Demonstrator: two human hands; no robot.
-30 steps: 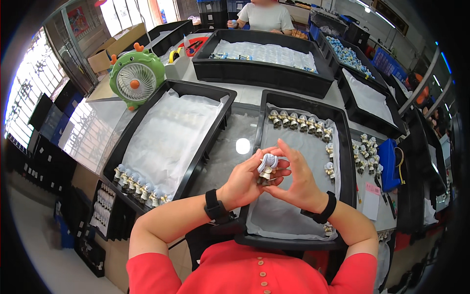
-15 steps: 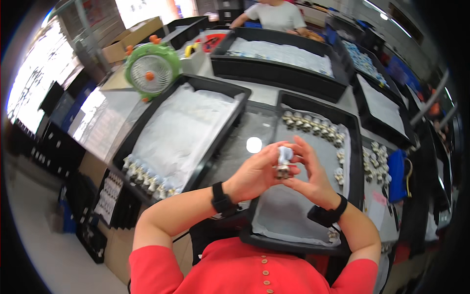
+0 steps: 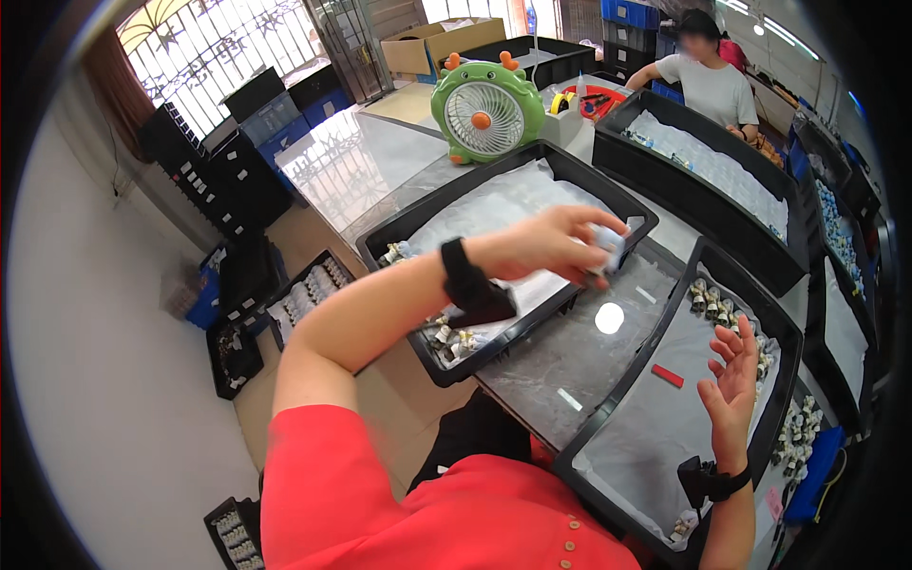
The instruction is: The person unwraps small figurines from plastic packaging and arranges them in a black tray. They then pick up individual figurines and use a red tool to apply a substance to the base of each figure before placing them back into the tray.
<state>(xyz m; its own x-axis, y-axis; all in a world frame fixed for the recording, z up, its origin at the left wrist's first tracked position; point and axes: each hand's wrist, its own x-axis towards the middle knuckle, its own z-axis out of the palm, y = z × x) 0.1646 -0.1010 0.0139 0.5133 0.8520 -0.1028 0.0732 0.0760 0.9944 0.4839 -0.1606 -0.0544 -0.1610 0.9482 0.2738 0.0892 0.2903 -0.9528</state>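
My left hand (image 3: 556, 245) is closed on a small metal part with a pale blue-white top (image 3: 610, 245). It holds the part tilted over the right end of the left black tray (image 3: 494, 344), and motion blurs it a little. My right hand (image 3: 733, 380), its fingers apart and holding nothing, hovers above the right black tray (image 3: 708, 256). A short red bar (image 3: 668, 376) lies on that tray's pale lining, left of my right hand. Similar metal parts (image 3: 714, 306) stand in a row at the tray's far end. More such parts (image 3: 445, 340) sit along the left tray's left side, partly behind my forearm.
A green fan (image 3: 486, 109) stands behind the left tray. Beyond it are a cardboard box (image 3: 442, 46) and a deep black tray (image 3: 703, 190), where a co-worker (image 3: 708, 81) sits. Loose metal parts (image 3: 798, 437) and a blue pouch (image 3: 817, 475) lie right of the right tray.
My hands have parted. My left hand has carried the metal part left, toward the left tray; my right hand has opened. The red bar now lies in the right tray. The view has swung left.
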